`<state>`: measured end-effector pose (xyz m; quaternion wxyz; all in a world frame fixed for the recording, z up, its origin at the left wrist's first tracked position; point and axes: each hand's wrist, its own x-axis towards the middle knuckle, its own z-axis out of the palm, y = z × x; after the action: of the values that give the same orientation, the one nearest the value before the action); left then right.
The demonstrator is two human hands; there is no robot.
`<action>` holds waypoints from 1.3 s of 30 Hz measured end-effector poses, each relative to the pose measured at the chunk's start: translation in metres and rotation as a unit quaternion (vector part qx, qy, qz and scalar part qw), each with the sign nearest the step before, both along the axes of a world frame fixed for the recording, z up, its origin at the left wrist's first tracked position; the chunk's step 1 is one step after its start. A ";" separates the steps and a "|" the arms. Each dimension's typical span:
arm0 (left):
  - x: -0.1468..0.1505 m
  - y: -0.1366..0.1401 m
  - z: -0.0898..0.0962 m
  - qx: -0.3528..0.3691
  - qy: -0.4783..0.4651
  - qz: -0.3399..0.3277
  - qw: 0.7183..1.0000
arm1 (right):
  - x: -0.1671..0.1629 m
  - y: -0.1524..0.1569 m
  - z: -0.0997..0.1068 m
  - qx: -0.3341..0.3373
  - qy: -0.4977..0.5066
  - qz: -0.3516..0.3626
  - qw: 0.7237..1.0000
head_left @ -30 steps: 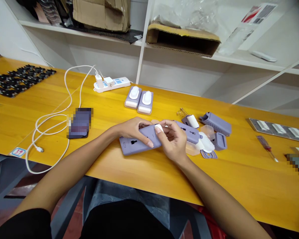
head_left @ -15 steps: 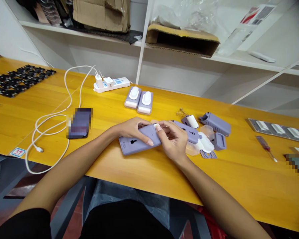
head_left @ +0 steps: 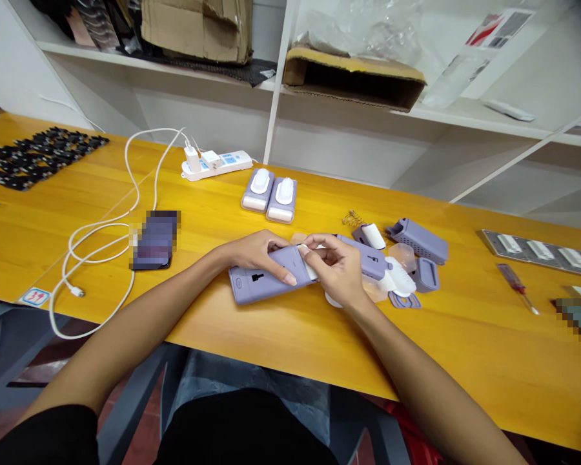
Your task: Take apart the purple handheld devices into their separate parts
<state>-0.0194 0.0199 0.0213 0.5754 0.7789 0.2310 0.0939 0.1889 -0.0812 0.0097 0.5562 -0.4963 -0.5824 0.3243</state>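
A long purple plastic case [head_left: 266, 286] with a small black slot lies tilted in my left hand [head_left: 261, 252], whose thumb presses along its top face. At the right end of the case, the thumb and fingers of my right hand [head_left: 336, 268] pinch a white end piece [head_left: 307, 258]. Part of that piece is hidden by the fingers. Just beyond my right hand lies a second purple case [head_left: 368, 258] with a black slot. Beside it are a white oval part [head_left: 401, 279], flat purple rings [head_left: 405, 300] and a purple cup-shaped part [head_left: 426, 276].
Two finished-looking purple units [head_left: 281, 201] with white tops stand behind my hands. A phone [head_left: 155, 240], white cable [head_left: 97, 259] and power strip [head_left: 217, 164] are left. Rightward lie a perforated purple housing [head_left: 419, 241], metal springs [head_left: 353, 218], a screwdriver [head_left: 516, 284] and a grey strip [head_left: 549, 253].
More of the white end piece shows at the right end of the case. My right fingers have shifted slightly, and a white rounded edge now shows beneath my right hand.
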 end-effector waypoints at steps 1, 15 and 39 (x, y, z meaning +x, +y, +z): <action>0.000 0.000 0.000 0.000 0.003 -0.002 1.000 | 0.000 0.000 0.001 -0.004 0.004 0.003 1.000; 0.002 -0.005 0.002 -0.001 -0.009 -0.056 0.998 | 0.003 0.005 0.003 -0.046 0.034 0.031 0.998; 0.007 -0.005 0.004 0.021 -0.057 0.037 0.997 | 0.003 0.000 -0.009 0.009 0.011 0.005 1.000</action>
<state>-0.0125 0.0152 0.0255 0.5670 0.7755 0.2240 0.1641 0.1921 -0.0810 0.0010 0.5652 -0.4850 -0.5815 0.3274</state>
